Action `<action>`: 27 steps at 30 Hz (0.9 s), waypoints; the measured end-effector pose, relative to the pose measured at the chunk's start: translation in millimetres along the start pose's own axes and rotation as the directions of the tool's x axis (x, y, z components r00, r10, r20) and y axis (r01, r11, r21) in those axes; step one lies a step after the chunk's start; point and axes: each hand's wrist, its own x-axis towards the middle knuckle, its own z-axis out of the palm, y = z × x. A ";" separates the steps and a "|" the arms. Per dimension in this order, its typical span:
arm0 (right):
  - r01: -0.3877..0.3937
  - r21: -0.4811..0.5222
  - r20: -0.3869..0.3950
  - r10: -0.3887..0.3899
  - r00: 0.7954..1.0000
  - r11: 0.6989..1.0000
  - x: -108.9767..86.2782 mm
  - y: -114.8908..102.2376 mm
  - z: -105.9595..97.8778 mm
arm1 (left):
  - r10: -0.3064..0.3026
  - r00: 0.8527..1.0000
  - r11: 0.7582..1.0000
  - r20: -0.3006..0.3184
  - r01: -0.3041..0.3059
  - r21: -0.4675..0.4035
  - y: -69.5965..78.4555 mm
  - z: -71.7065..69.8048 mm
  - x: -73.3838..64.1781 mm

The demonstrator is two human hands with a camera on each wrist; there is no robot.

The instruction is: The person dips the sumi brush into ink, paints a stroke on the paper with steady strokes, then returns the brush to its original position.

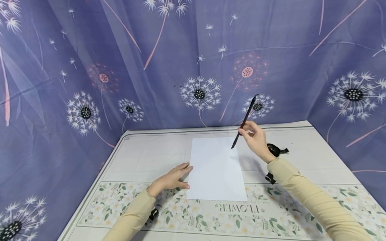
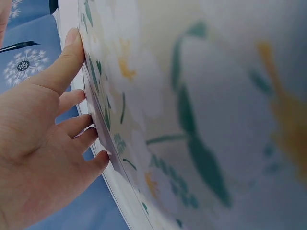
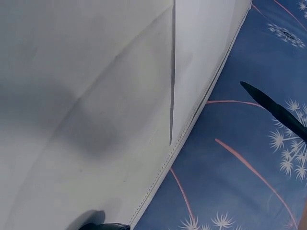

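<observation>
A blank white sheet of paper (image 1: pixel 215 170) lies on the table. My right hand (image 1: pixel 255 137) pinches a dark, slender calligraphy brush (image 1: pixel 248 112) between thumb and fingers. The brush leans with its top up to the right, and its pointed tip is over the paper's upper right part. Its dark pointed end (image 3: pixel 268 103) also shows in the right wrist view. My left hand (image 1: pixel 173 177) is spread at the paper's left edge, fingertips touching near the margin. In the left wrist view the left hand (image 2: pixel 53 129) has its thumb and fingers extended, holding nothing.
A pale tablecloth (image 1: pixel 150 147) with a floral band and the word FLOWER covers the table. A purple-blue dandelion curtain (image 1: pixel 169 50) hangs behind and at both sides. Black wrist gear (image 1: pixel 273 150) shows beside the right wrist, with more (image 1: pixel 153 214) under the left forearm.
</observation>
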 end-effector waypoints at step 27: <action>0.009 0.048 0.014 -0.009 1.000 0.999 -0.9 3.3 9.1 | -0.001 1.000 1.000 -0.003 0.001 -0.003 0.2 1.1 -0.3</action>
